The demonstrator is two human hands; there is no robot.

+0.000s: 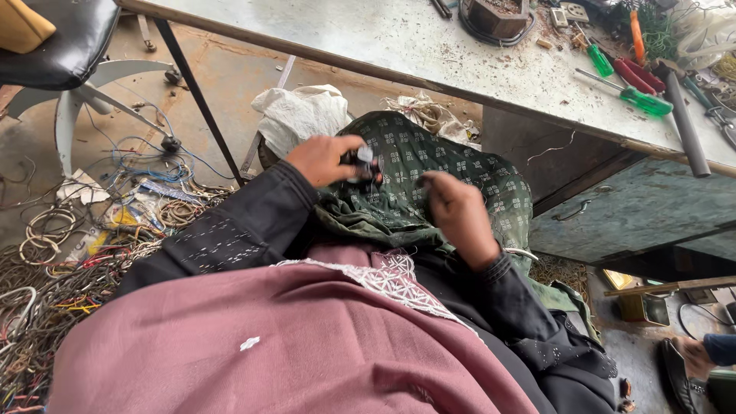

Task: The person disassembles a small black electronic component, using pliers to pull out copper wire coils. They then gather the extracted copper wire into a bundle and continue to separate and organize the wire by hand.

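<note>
A small dark part with a pale top point(363, 162) is gripped in the left hand point(322, 159), its fingers closed around it, above the lap covered in green patterned cloth point(429, 165). The right hand point(456, 211) is held just beside the part, fingers curled together; whether anything is pinched in it cannot be told, perhaps a thin wire. On the table point(429, 46) above, green-handled screwdrivers point(636, 98) are laid. Tangled wires point(46, 284) are spread over the floor at the left.

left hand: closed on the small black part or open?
Closed. The left hand has its fingers curled around the small black-and-grey part, held over the green patterned cloth on the lap.
</note>
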